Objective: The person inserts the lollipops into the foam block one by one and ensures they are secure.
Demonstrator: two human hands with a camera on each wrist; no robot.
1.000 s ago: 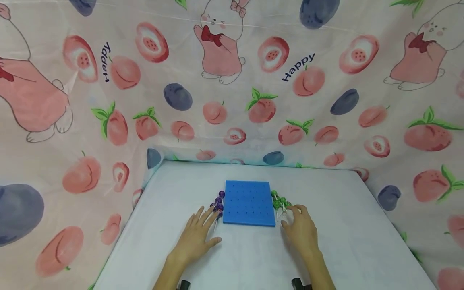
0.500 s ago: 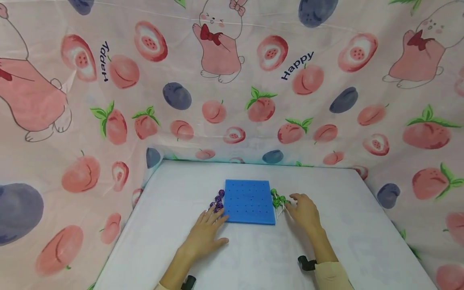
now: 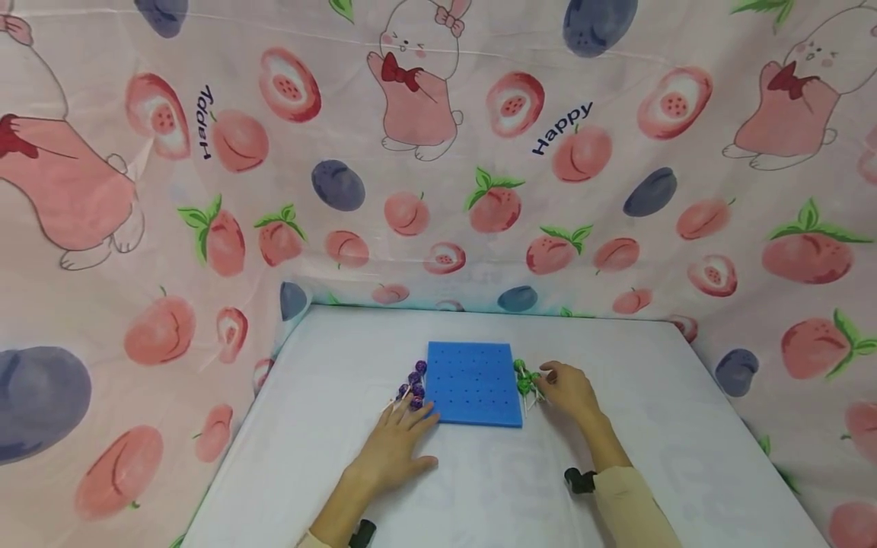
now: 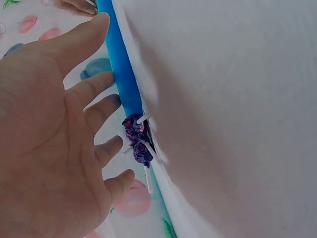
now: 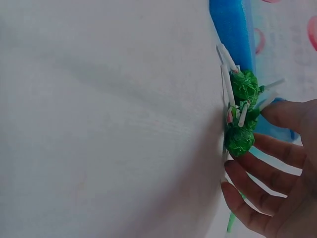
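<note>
A flat blue board (image 3: 473, 384) with rows of small holes lies on the table. Purple-wrapped lollipops (image 3: 415, 378) are bunched along its left side, their white sticks pointing various ways. My left hand (image 3: 392, 455) is spread palm down just in front of them, its fingertips close to the board's front left corner. To the board's right is a pile of green-wrapped lollipops (image 3: 524, 380). My right hand (image 3: 572, 390) reaches this pile from the right. In the right wrist view its thumb and loosely bent fingers are at the green lollipops (image 5: 239, 142), with no firm grip visible.
The table (image 3: 637, 426) has a white cover. Behind it and at both sides hangs a curtain (image 3: 425, 175) printed with fruit and rabbits. Black wrist-camera mounts (image 3: 579, 481) stick out beside both forearms.
My right hand has shifted up from the near side of the green lollipops to their right. My left hand has slid right and slightly toward me, uncovering more of the purple ones.
</note>
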